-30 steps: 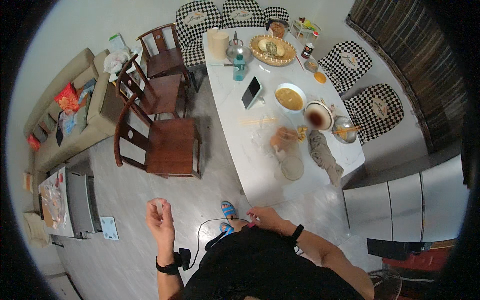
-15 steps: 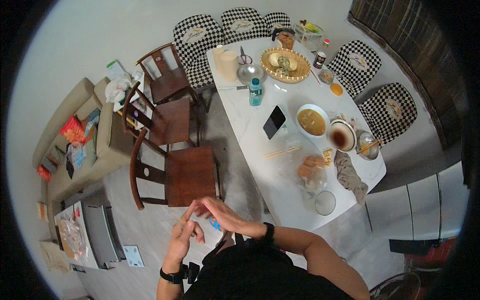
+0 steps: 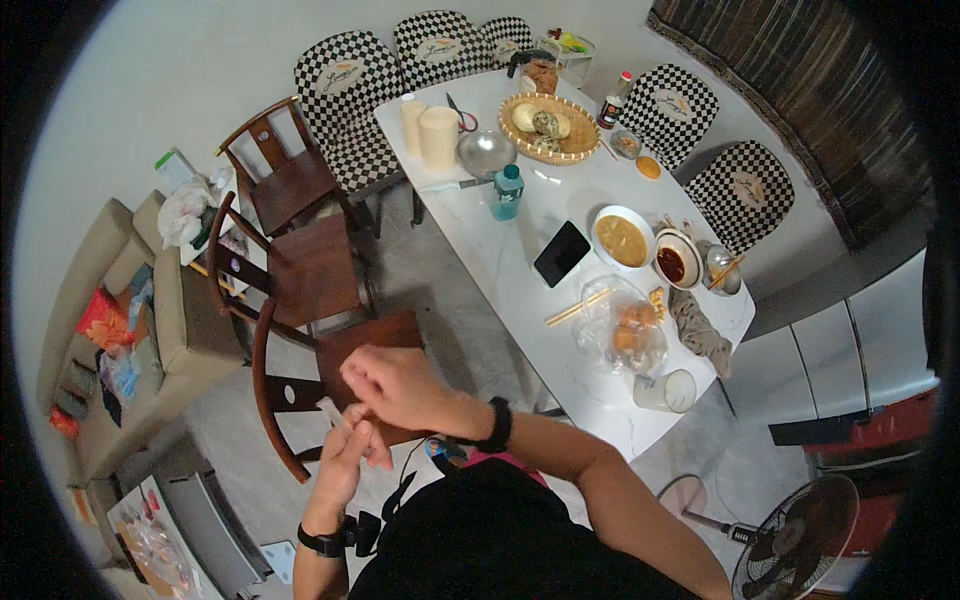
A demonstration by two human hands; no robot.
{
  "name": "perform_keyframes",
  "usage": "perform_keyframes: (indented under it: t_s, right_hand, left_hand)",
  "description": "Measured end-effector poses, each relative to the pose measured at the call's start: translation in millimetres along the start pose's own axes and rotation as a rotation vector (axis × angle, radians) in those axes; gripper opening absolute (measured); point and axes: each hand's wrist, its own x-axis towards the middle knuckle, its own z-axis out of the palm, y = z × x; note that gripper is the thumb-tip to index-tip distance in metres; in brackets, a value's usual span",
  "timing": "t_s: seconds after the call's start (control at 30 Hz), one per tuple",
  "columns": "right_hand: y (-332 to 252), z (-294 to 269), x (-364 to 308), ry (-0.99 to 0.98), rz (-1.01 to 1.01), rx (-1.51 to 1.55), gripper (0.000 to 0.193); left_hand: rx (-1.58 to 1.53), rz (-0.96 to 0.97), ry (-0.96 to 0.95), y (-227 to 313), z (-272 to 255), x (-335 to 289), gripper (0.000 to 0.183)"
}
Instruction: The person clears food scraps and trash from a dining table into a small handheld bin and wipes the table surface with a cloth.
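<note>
Both my hands are held close together in front of my body, over the nearest wooden chair (image 3: 375, 340). My left hand (image 3: 345, 465) is closed on a thin, pale, partly see-through strip (image 3: 333, 412), which sticks up past the thumb and forefinger. Its exact kind is too small to tell. Just above and to the right, my right hand (image 3: 405, 388) is curled with its back toward me. Whatever its fingers hold, if anything, is hidden. Black bands circle both wrists.
The white table (image 3: 490, 270) carries a phone (image 3: 562, 253), a soup bowl (image 3: 621, 238), a sauce bowl (image 3: 672, 262), a blue bottle (image 3: 507, 192), a bag of brown food (image 3: 632, 330), a glass (image 3: 665, 391) and a bread basket (image 3: 549, 130). A fan (image 3: 800, 540) stands at lower right.
My right hand has gone from straight fingers touching the left fingertips to a curled shape higher up. The pale strip now shows in my left hand. The whole view has shifted, bringing the fan in.
</note>
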Motion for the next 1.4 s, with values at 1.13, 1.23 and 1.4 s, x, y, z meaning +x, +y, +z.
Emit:
perform_keyframes:
  t_s: [1.13, 1.23, 1.4]
  right_hand:
    - [479, -318, 365, -0.559, 0.991, -0.646, 0.019]
    - [512, -292, 376, -0.595, 0.853, -0.835, 0.018]
    - [526, -251, 390, -0.34, 0.997, -0.673, 0.016]
  left_hand:
    - [0.012, -0.229, 0.624, 16, -105, 246, 0.03]
    - [0.105, -0.274, 0.623, -11, -116, 249, 0.034]
    - [0.072, -0.375, 0.737, -46, -123, 235, 0.032]
